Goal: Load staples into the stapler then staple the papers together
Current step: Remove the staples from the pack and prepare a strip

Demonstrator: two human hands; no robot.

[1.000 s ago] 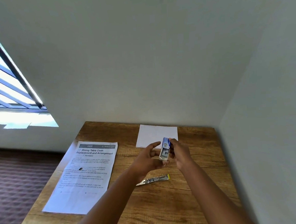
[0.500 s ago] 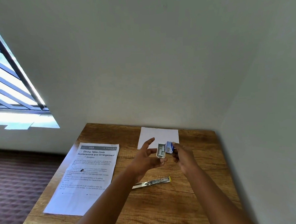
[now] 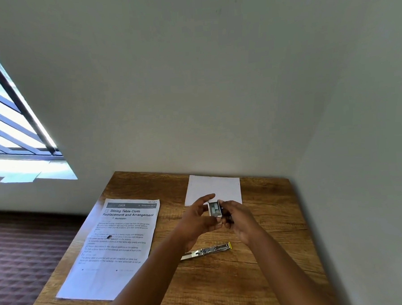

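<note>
Above the middle of the wooden table (image 3: 260,279) I hold a small white staple box (image 3: 215,209), its tray slid open with grey staple strips showing inside. My left hand (image 3: 196,222) grips the tray from the left, thumb under it. My right hand (image 3: 237,217) holds the box's blue sleeve on the right side. A slim metal stapler (image 3: 206,251) with a yellow tip lies flat on the table just below my hands. A printed sheet (image 3: 116,245) lies at the left. A blank white paper (image 3: 214,186) lies at the back, partly hidden by my hands.
The table stands in a corner, with a wall behind it and another along its right side. A window (image 3: 13,139) is at the far left, and patterned carpet (image 3: 26,259) lies below the table's left edge.
The staple box was closed and upright a second ago. Its tray has been slid out of the blue sleeve and now faces me with the staples showing. The stapler has not moved.
</note>
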